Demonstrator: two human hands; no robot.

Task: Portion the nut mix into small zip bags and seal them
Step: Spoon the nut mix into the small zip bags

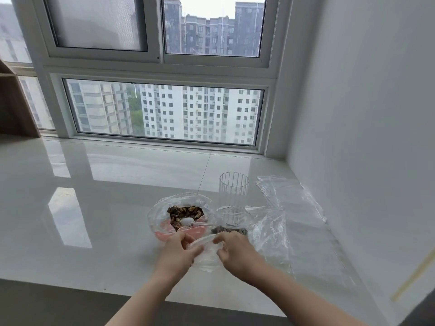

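A small clear zip bag (207,260) is held between both hands near the sill's front edge. My left hand (176,250) pinches its top strip at the left end, and my right hand (235,250) pinches the same strip at the right end. Behind them stands a large open clear bag with pink print (160,222) holding the brown nut mix (184,214). A white plastic spoon (195,222) lies across that bag's mouth. Another clear bag with some dark nuts (229,230) lies just beyond my right hand.
A ribbed clear glass (233,191) stands behind the bags. A stack of flat zip bags (289,196) lies to the right by the white wall (364,137). The glossy white sill (94,208) stretches left; the window (164,114) closes the back.
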